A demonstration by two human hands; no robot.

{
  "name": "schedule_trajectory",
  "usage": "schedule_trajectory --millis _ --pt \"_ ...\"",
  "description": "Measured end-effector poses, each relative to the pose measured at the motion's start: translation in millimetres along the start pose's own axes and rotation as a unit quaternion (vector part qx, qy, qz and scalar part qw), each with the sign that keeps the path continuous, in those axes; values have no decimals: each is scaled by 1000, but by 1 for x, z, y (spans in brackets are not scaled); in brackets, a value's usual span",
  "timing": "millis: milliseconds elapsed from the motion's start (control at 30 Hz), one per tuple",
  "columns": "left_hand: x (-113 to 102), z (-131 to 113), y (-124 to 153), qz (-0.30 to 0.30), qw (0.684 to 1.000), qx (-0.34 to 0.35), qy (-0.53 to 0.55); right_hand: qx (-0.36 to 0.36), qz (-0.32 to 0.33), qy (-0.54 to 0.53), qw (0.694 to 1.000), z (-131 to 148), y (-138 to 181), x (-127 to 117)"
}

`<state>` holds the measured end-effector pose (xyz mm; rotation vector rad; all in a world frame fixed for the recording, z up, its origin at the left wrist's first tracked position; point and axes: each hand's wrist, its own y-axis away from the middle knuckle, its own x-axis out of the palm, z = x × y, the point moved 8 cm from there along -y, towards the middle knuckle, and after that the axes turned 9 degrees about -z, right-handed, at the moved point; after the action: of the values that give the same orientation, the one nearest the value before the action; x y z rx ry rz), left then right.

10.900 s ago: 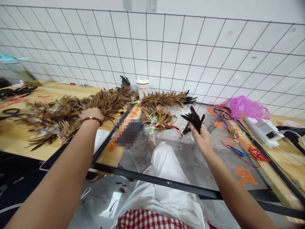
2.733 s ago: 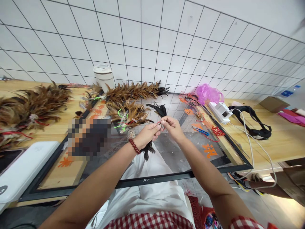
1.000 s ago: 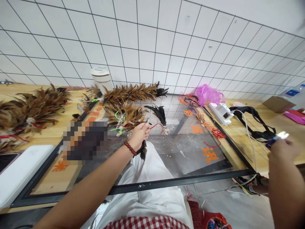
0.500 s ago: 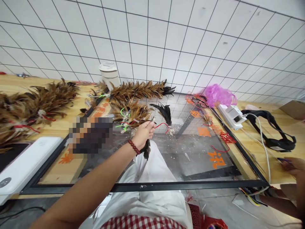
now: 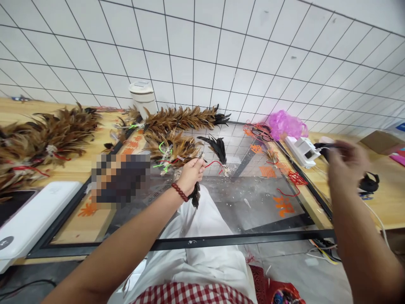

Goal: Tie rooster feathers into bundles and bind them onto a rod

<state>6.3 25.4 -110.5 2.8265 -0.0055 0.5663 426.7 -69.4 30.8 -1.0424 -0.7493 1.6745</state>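
Red-checked cloth and white fabric sit nearest the camera, and just beyond them the left hand (image 5: 190, 172) stays clamped on a dark feather bundle (image 5: 195, 197) that hangs below the fist over the glass tabletop (image 5: 253, 202), with a red thread (image 5: 212, 163) running from it to the small black feather tuft (image 5: 218, 147) lying on the glass. Big change on the other side: the right hand (image 5: 346, 162), which was down low off the table edge half a second ago, is now up over the right rim, blurred with motion; something dark shows at its fingertips, but I cannot tell whether it grips it. So the two hands are well apart, and the tying they did together a moment back is paused. Further out lie red cord (image 5: 295, 178), a white box (image 5: 303, 150) and a black strap (image 5: 367, 183) right by that hand. At the back, brown feather strings (image 5: 183, 119), a white cup (image 5: 142, 98) and a pink bag (image 5: 286, 124) line the tiled wall
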Motion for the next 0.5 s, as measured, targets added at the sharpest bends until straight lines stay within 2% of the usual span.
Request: schedule_trajectory --millis 33,67,100,167,200,233,300,367,500 --pt "0 0 -1 2 1000 0 0 -3 103 -68 992 28 17 29" --pt "0 0 -1 4 1000 0 -1 -13 203 -118 972 58 40 56" --pt "0 0 -1 6 1000 0 -1 -41 311 -147 938 91 69 80" --pt "0 0 -1 11 1000 1 -3 -123 438 -154 877 148 123 110" --pt "0 -1 -1 13 1000 1 -4 -169 480 -160 846 172 148 120" --pt "0 -1 0 13 1000 2 -5 -207 507 -171 819 192 168 126" --pt "0 -1 0 14 1000 5 -6 -242 522 -171 800 215 190 136" --pt "0 0 0 15 1000 6 -7 -236 518 -165 805 223 194 143" --pt "0 0 -1 18 1000 5 -10 -176 514 -191 818 224 184 148"
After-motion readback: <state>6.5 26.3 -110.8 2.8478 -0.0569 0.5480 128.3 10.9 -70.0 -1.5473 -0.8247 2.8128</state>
